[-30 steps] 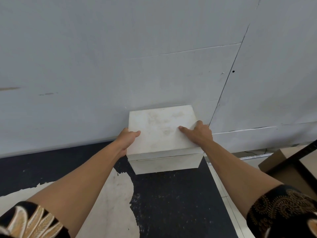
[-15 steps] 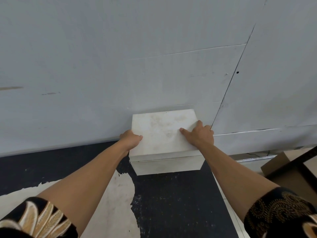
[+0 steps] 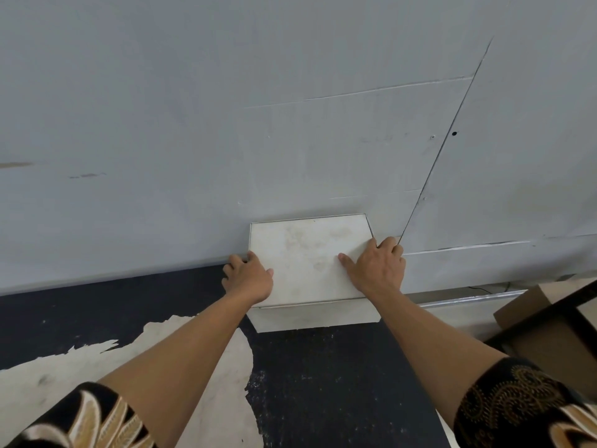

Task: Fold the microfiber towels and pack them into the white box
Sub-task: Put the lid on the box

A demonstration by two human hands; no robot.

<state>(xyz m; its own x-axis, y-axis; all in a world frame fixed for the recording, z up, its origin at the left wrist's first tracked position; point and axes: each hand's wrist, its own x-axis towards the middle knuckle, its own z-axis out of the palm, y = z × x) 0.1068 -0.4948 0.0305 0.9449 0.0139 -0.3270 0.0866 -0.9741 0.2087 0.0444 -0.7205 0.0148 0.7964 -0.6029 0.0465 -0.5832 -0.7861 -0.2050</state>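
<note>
The white box [image 3: 307, 253] stands closed on the dark table, its back against the grey wall, lid stained in places. My left hand [image 3: 248, 276] grips the lid's left edge, thumb on top and fingers curled down the side. My right hand [image 3: 376, 266] holds the right edge, thumb lying on the lid and fingers wrapped over the far right side. No microfiber towel is visible; the lid hides the inside of the box.
The dark table top [image 3: 339, 383] has a large pale worn patch [image 3: 193, 383] at the front left. A grey wall [image 3: 258, 124] rises right behind the box. A brown cardboard box [image 3: 523, 305] and a dark frame [image 3: 565, 315] sit off the table's right edge.
Both hands have stayed on the box's lid. The box and hands sit slightly lower and further right in view, and the left fingers have curled further over the edge.
</note>
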